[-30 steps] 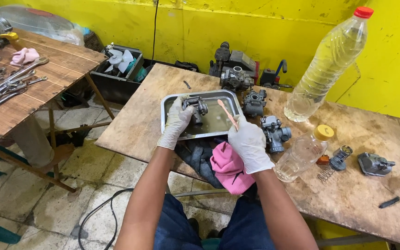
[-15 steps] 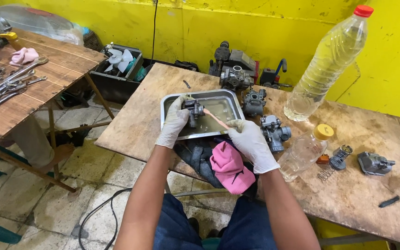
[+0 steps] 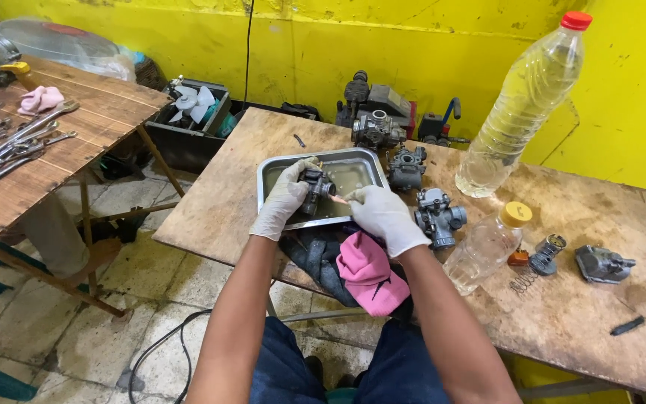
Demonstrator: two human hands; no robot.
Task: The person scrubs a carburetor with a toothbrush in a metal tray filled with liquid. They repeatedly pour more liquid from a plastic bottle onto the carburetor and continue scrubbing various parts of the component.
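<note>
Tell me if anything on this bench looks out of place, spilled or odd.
Nothing looks spilled. A loose spring lies by itself on the wooden table beside a small round part. A pink cloth hangs over the table's near edge. The left hand holds a carburetor over the metal tray.

My right hand (image 3: 385, 217) has come down from above the tray (image 3: 274, 170) and closed in; the brush (image 3: 338, 200) tip now meets the carburetor (image 3: 315, 185), where it earlier angled clear.
</note>
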